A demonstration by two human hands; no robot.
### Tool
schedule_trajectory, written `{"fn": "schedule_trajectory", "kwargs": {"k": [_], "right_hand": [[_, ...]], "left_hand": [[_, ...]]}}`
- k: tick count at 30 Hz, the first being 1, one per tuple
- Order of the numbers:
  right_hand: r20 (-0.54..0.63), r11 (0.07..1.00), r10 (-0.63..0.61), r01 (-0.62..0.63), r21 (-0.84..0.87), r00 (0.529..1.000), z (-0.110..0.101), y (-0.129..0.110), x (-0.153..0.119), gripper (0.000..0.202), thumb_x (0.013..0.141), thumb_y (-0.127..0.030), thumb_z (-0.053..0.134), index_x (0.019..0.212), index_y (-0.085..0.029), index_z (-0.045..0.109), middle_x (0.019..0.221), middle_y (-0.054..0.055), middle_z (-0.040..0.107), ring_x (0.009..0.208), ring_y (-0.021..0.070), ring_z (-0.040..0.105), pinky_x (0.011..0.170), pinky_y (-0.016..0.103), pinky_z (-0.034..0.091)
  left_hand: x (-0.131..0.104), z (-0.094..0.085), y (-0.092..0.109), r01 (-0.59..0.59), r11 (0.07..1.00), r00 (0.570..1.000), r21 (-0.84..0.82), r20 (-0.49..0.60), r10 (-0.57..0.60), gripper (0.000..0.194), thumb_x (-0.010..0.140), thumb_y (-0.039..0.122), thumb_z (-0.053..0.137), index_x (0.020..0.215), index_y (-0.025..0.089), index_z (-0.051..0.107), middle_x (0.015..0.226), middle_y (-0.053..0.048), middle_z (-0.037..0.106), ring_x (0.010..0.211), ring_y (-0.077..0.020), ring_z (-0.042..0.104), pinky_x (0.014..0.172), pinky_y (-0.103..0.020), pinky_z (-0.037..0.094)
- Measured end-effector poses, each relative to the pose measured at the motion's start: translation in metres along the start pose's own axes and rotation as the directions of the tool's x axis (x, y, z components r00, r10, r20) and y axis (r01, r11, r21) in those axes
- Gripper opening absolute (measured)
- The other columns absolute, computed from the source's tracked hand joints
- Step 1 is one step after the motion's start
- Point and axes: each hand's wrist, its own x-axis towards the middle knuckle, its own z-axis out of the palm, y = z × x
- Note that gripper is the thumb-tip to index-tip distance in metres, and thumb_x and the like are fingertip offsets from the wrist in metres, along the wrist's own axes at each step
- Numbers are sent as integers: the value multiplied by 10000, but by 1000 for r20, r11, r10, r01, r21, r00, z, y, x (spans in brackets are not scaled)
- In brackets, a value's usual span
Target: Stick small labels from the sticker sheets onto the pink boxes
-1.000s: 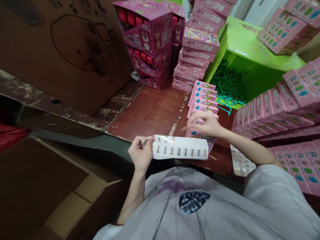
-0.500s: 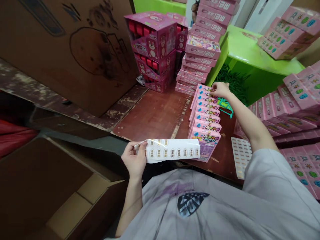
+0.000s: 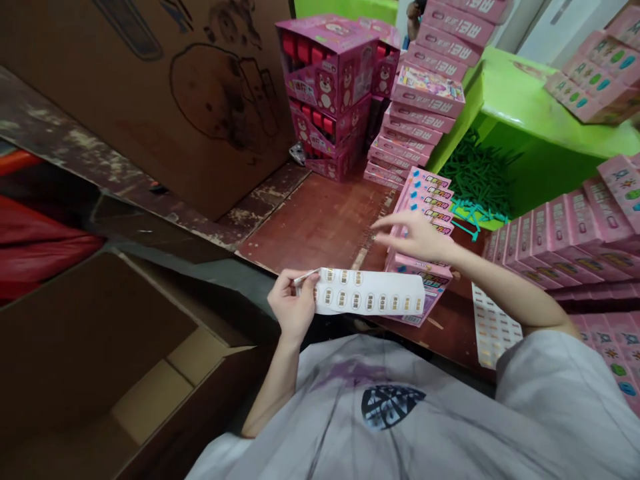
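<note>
My left hand [image 3: 294, 303] pinches one end of a white sticker sheet [image 3: 373, 293] printed with oval labels in gold and dark lettering. The sheet stretches to the right, its far end in front of the nearest box of a row of pink boxes [image 3: 434, 180]. Over that row, on its left side, hovers my right hand [image 3: 415, 237], fingers stretched out and apart, with nothing seen in them. It hides several of the boxes' middle parts. Whether its fingertips carry a small sticker is too fine to tell.
Pink bear boxes [image 3: 333, 73] and a tall pile of pink boxes [image 3: 425, 100] stand at the back. A green box [image 3: 540, 120] holds green pieces [image 3: 475, 173]. Another sticker sheet [image 3: 493, 330] lies right, by more pink boxes [image 3: 560, 233]. An open carton [image 3: 150, 400] is at lower left.
My right hand has come from the far end of the pink box row toward me and left, and its fingers have spread. The left hand still holds the sheet. The view has shifted slightly.
</note>
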Motion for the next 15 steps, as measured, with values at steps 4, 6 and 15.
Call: {"fn": "schedule_trajectory", "kwargs": {"k": [4,6,15], "right_hand": [[331,943,70,-170,285,941,37,-35,-13,357,807,-368,687,1046,-105,719,879,68,746,742,124,664,678,240,528],[336,929,94,-204,309,937,39,-31,-13,297,784,-350,709,936,-96,739,847,72,743,713,117,652,655,229,520],[166,932,153,-199,304,974,38,-23,-18,270,732,-388,772,769,-125,728,738,50,725,658,121,646,634,237,513]], "left_hand": [[-2,4,7,-104,995,995,4,4,104,150,698,272,743,647,158,661,609,10,663,537,-100,603,512,-178,458],[-4,4,7,-133,991,990,13,40,132,128,708,265,747,669,162,682,625,5,678,545,-103,611,518,-179,464],[-7,7,1,-96,995,990,-14,103,97,76,724,230,732,704,167,694,644,4,689,565,-106,623,537,-180,478]]}}
